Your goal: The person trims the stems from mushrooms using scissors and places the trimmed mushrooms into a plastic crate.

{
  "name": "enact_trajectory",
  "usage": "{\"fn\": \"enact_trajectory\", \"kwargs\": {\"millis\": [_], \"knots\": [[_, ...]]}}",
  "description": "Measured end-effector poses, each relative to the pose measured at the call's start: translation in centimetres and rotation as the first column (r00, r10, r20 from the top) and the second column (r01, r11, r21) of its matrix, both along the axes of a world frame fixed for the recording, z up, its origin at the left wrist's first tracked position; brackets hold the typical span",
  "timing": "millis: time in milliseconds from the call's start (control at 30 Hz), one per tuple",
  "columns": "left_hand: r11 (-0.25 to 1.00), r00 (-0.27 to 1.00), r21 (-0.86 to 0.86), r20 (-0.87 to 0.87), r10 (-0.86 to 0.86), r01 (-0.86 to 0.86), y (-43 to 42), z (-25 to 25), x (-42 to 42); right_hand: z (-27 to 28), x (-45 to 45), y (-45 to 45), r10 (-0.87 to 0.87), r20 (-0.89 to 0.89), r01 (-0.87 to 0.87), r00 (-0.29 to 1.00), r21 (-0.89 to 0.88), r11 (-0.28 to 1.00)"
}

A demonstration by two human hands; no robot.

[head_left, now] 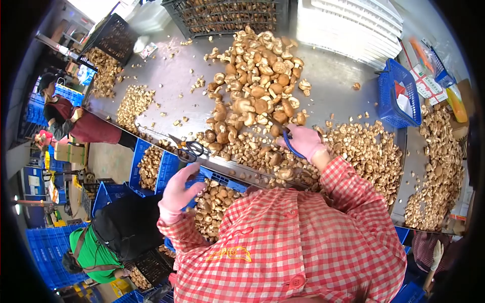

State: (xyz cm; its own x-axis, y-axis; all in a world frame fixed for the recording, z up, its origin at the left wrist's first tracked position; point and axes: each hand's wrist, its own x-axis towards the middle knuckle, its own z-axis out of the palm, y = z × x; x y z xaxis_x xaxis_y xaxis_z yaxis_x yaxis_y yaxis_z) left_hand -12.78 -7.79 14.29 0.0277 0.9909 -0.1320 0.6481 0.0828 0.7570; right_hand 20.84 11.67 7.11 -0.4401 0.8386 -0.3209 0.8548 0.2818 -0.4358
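My right hand [305, 143], in a pink glove, is closed on blue-handled scissors [292, 146] at the near side of a large mushroom pile [260, 81]. Cut stems [361, 151] lie heaped to its right. My left hand [181, 190], also gloved in pink, is raised with its fingers apart and nothing in them. It hovers over the left side of a blue crate of mushrooms [212, 207]. Black-handled scissors [191, 149] rest on the metal table's near edge, just above my left hand.
A black crate [225, 17] of mushrooms and stacked white trays [351, 30] stand at the far side. A blue basket [399, 96] is at the right. Two people [88, 118], [96, 252] are at the left; a co-worker's gloved hand [437, 254] shows at lower right.
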Motion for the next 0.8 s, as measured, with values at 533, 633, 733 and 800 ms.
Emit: {"fn": "enact_trajectory", "kwargs": {"millis": [533, 633, 733, 800], "knots": [[0.976, 0.665, -0.217, 0.73, 0.157, 0.008, 11.5, -9.7, 13.0, 1.8, 5.0, -7.7, -0.168, -0.422, 0.015, 0.891, -0.344, 0.939], [0.979, 0.658, -0.202, 0.739, 0.147, 0.008, 11.5, -10.4, 12.8, 0.4, 4.4, -8.8, -0.218, -0.445, 0.072, 0.869, -0.323, 0.944], [0.979, 0.725, -0.205, 0.674, 0.142, -0.001, 11.7, -9.9, 13.1, -0.4, 3.5, -8.9, -0.211, -0.463, 0.084, 0.861, -0.28, 0.956], [0.975, 0.648, -0.22, 0.742, 0.171, -0.004, 11.7, -10.2, 12.3, -0.7, 3.3, -9.1, -0.197, -0.474, 0.086, 0.858, -0.246, 0.965]]}}
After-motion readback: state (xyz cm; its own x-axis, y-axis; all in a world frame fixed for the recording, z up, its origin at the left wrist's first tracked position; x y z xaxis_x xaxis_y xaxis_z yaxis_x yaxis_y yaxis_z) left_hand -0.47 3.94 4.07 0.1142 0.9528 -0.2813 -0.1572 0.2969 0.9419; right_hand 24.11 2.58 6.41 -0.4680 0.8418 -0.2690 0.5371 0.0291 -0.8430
